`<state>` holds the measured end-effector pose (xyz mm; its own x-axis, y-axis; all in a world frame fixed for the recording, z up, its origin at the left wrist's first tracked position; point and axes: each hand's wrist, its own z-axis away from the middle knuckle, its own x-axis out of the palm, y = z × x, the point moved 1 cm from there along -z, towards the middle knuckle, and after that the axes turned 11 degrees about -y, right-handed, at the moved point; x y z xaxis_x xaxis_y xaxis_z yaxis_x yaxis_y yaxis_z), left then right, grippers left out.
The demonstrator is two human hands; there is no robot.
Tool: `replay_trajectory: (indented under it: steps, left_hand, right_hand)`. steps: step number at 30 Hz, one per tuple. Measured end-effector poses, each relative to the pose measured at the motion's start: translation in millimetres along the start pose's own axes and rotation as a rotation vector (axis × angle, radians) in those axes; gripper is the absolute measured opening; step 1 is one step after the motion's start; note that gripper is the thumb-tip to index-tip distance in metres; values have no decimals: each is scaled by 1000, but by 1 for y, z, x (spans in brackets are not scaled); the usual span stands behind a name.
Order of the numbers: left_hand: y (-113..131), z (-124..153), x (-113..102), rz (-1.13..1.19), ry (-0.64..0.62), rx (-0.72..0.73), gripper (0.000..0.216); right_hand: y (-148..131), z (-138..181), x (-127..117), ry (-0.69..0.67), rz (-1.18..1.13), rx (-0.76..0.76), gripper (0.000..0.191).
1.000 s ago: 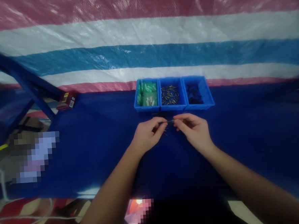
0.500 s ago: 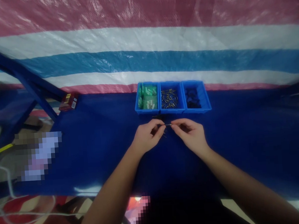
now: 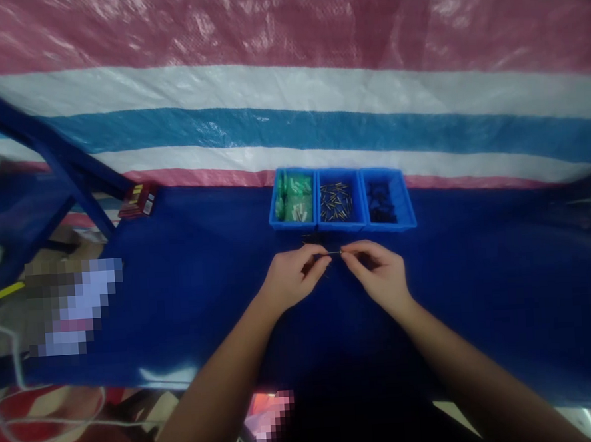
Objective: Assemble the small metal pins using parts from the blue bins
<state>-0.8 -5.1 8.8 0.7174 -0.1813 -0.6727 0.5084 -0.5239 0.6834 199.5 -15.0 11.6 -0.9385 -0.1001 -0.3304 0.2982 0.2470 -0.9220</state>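
Note:
My left hand (image 3: 295,274) and my right hand (image 3: 379,271) meet over the blue table (image 3: 189,287), fingertips pinched together. Between them runs a thin metal pin (image 3: 334,252), held at both ends. A few small dark parts lie on the cloth just behind my fingers, too small to name. Right behind the hands stand three joined blue bins: the left bin (image 3: 293,198) holds green and white pieces, the middle bin (image 3: 337,202) holds several brass-coloured pins, the right bin (image 3: 387,201) holds dark pieces.
A red, white and blue striped tarp (image 3: 289,115) hangs behind the table. A small red box (image 3: 137,201) lies at the table's far left corner beside a blue frame (image 3: 56,162). Cables lie on the floor at lower left.
The hands have stayed pinched on the pin and drifted slightly down in the picture as the camera tilted. The pin's hold looks the same.

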Motion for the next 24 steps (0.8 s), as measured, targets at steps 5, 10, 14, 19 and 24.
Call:
replay_trajectory:
  steps: [5, 10, 14, 19, 24]
  left_hand:
    - [-1, 1, 3, 15, 35, -2, 16]
    - [-1, 0, 3, 12, 13, 4, 11]
    - [0, 0, 1, 38, -10, -37, 11]
    - [2, 0, -3, 15, -53, -43, 18]
    - [2, -1, -5, 26, -35, -40, 17]
  right_hand:
    - [-2, 2, -1, -16, 0, 2, 7]
    - [-2, 2, 0, -15, 3, 6, 7]
    - [-4, 2, 0, -47, 35, -6, 8]
    - [-7, 3, 1, -50, 25, -8, 8]
    - [-7, 5, 4, -56, -20, 6, 8]
